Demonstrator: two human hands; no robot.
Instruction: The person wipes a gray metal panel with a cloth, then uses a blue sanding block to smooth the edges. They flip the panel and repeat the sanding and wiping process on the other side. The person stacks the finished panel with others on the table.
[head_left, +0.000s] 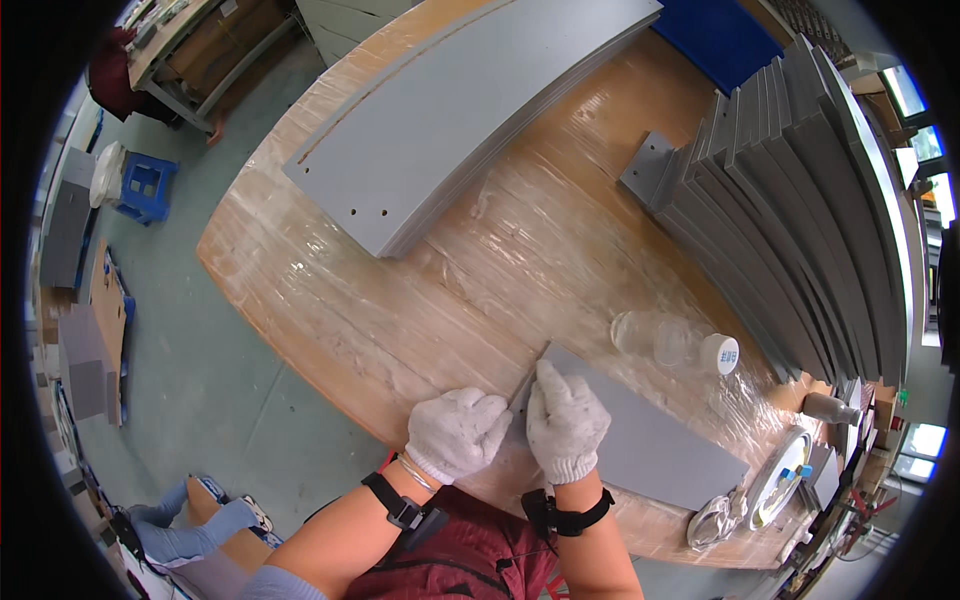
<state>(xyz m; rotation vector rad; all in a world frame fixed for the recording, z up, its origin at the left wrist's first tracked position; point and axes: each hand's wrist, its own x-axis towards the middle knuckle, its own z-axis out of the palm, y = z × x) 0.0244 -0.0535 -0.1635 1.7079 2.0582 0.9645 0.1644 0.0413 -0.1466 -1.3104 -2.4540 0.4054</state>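
A grey panel (665, 445) lies flat along the near side of the table, directly in front of me. My right hand (567, 420), in a white glove, is closed over the panel's left end, with the thumb side toward its far corner. Just left of that end is my left hand (460, 432), also gloved and closed, its fingertips close to the panel's edge. Anything small between the fingers of either hand is hidden. Beyond the panel, a clear plastic bottle (660, 338) with a white cap lies on its side.
Film covers the wooden table (340, 320). Stacked grey panels (440, 110) lie at the far side; many more stand in a row (780, 180) on the right. A round white-rimmed lid (780, 480) and a clear bundle (712, 522) sit near right. A blue stool (148, 188) stands on the floor.
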